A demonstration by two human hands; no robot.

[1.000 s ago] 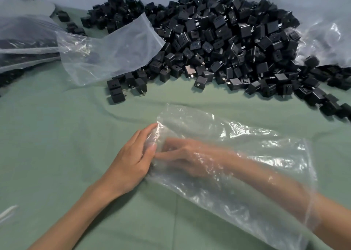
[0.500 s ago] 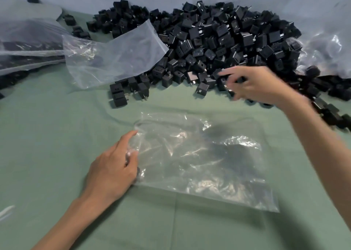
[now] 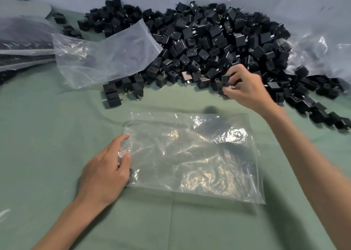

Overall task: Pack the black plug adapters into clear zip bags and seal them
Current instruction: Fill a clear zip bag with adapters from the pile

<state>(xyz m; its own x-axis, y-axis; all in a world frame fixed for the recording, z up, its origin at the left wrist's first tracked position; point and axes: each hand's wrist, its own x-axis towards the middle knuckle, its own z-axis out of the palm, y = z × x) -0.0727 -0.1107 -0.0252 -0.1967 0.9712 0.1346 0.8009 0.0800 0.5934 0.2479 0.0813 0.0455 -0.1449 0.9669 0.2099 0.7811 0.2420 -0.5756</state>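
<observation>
A clear zip bag (image 3: 193,155) lies flat and empty on the green cloth in front of me. My left hand (image 3: 106,172) holds its left edge, fingers curled on the plastic. A big heap of black plug adapters (image 3: 209,41) fills the far middle of the table. My right hand (image 3: 245,86) is at the heap's near edge, its fingers pinching a black adapter (image 3: 225,80).
A second empty clear bag (image 3: 106,60) lies against the heap's left side. Filled bags (image 3: 22,41) are stacked at the far left. Crumpled clear plastic sheeting (image 3: 322,31) lies at the far right. A few loose adapters (image 3: 114,94) sit apart near the heap.
My right hand came out of the bag, reached to the heap and closed on an adapter. The bag settled flat and slid slightly left with my left hand.
</observation>
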